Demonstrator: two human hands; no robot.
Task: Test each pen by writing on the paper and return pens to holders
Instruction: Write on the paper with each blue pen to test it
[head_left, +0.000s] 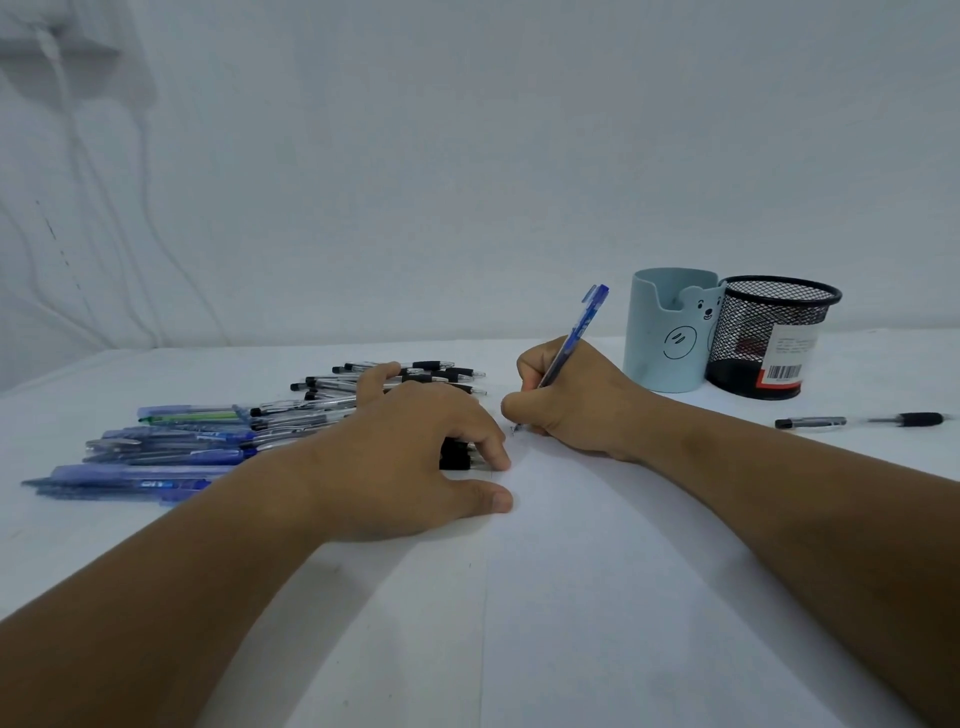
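Note:
My right hand (566, 405) grips a blue pen (576, 332) in a writing hold, its tip down on the white paper (597, 571) near the sheet's top left corner. My left hand (410, 447) rests flat on the paper's left edge, fingers spread, partly over the pile. A pile of several blue pens (156, 457) and clear pens with black grips (415, 374) lies to the left. Two holders stand at the back right: a light blue bear cup (670, 332) and a black mesh cup (769, 338).
One clear pen with a black grip (857, 421) lies alone on the white table (883, 467) at the far right, in front of the mesh cup. A pale wall with cables on its left side closes off the back.

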